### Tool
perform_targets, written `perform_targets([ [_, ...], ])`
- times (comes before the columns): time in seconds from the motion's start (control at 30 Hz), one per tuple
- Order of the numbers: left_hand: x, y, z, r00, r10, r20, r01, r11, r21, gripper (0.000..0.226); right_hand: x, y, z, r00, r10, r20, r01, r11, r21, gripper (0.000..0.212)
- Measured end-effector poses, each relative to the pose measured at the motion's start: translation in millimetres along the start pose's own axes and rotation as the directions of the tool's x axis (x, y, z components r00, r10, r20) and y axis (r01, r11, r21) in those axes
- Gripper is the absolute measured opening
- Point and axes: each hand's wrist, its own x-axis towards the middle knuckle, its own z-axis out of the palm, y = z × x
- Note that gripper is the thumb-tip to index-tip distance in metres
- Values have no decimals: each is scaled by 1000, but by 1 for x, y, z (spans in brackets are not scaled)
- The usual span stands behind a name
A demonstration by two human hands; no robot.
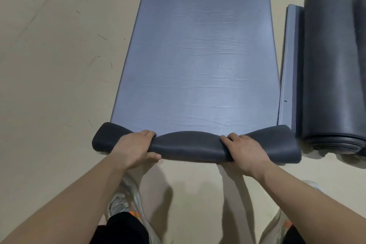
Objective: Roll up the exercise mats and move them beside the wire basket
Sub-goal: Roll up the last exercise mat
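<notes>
Down on the beige floor (pixel 49 65), both hands, left (pixel 134 147) and right (pixel 244 151), grip the blue-grey foam mat's (pixel 198 55) rolled dark near end, fingers curled over it; a rolled dark mat (pixel 332 69) lies right of it.

Arms stretched forward-down; left hand (pixel 136 147) and right hand (pixel 242 152) palms down, fingers (pixel 147 134) curled round mat roll (pixel 190 146).

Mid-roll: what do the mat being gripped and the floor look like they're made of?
The mat: likely soft foam, blue-grey top with fine wrinkles, darker smooth underside; it dents where the left hand and right hand squeeze it. The floor: seemingly smooth beige vinyl or similar, scuffed with dark marks.
</notes>
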Motion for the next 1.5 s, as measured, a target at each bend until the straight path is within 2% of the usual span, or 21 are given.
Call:
perform_targets([
  [0.1, 4, -9, -11, 1000, -2, 30, 5, 993, -115, 48, -3, 21, -8, 999, -21, 25, 15, 975, 221, 77],
  [0.2, 26, -13, -29, 1000, -13, 22, 14, 999, -51, 43, 11, 41, -10, 999, -42, -17, 45, 965, 260, 66],
  [0.27, 40, -12, -41, 999, -47, -26, 47, 999, 24, 47, 23, 50, -15, 998, -44, -50, 55, 967, 250, 68],
  [0.4, 66, -2, -55, 981, -168, -95, 169, 986, 5, 51, 52, 65, -34, 999, -41, -22, 46, 936, 350, 48],
  [0.47, 73, 6, -51, 934, -218, -283, 213, 976, -49, 46, 68, 72, -46, 999, -45, 29, 31, 925, 380, 46],
  [0.5, 74, 13, -46, 876, -229, -425, 211, 973, -90, 42, 76, 74, -50, 999, -37, 39, 21, 932, 363, 48],
  [0.57, 69, 29, -29, 753, -163, -637, 87, 985, -149, 39, 90, 79, -54, 1000, -21, -10, 22, 963, 270, 56],
  [0.6, 65, 35, -18, 729, -98, -678, 7, 991, -136, 47, 94, 81, -54, 998, -18, -59, 31, 974, 223, 61],
  [0.67, 59, 40, 0, 802, 36, -597, -57, 998, -16, 82, 97, 81, -52, 987, -17, -161, 43, 987, 157, 69],
  [0.73, 64, 32, -2, 908, 111, -404, -66, 990, 125, 122, 94, 74, -44, 946, 26, -324, -7, 998, 59, 69],
  [0.77, 70, 27, -9, 939, 128, -320, -78, 983, 166, 132, 88, 67, -37, 895, 56, -443, -52, 998, 21, 67],
  [0.83, 87, 21, -29, 963, 175, -205, -137, 973, 184, 135, 73, 50, -20, 778, 92, -622, -105, 994, 17, 68],
  [0.87, 96, 20, -39, 966, 194, -168, -166, 971, 169, 133, 66, 45, -12, 778, 101, -620, -111, 994, 22, 79],
  [0.93, 105, 20, -50, 967, 210, -142, -191, 972, 136, 127, 57, 42, 1, 857, 91, -508, -129, 991, -39, 111],
  [0.97, 105, 21, -49, 966, 205, -157, -185, 974, 133, 124, 58, 44, 3, 883, 86, -462, -137, 988, -78, 118],
  [1.1, 86, 20, -28, 917, 168, -361, -66, 958, 279, 118, 75, 48, -17, 924, 104, -368, -126, 991, -35, 96],
  [1.17, 76, 19, -22, 905, 171, -390, -69, 963, 261, 101, 71, 44, -29, 963, 105, -248, -107, 994, 8, 94],
  [1.23, 65, 21, -27, 930, 157, -333, -101, 978, 180, 90, 59, 44, -35, 987, 100, -124, -93, 994, 57, 96],
  [1.37, 42, 21, -30, 985, 145, -90, -141, 989, 44, 89, 31, 36, -34, 997, 72, 20, -74, 986, 151, 94],
  [1.4, 41, 20, -33, 989, 145, -28, -144, 989, 18, 89, 23, 30, -28, 997, 75, 6, -75, 989, 129, 97],
  [1.5, 56, 20, -55, 983, 125, 137, -122, 992, -26, 95, 1, 16, -1, 973, 146, -177, -148, 989, 2, 98],
])
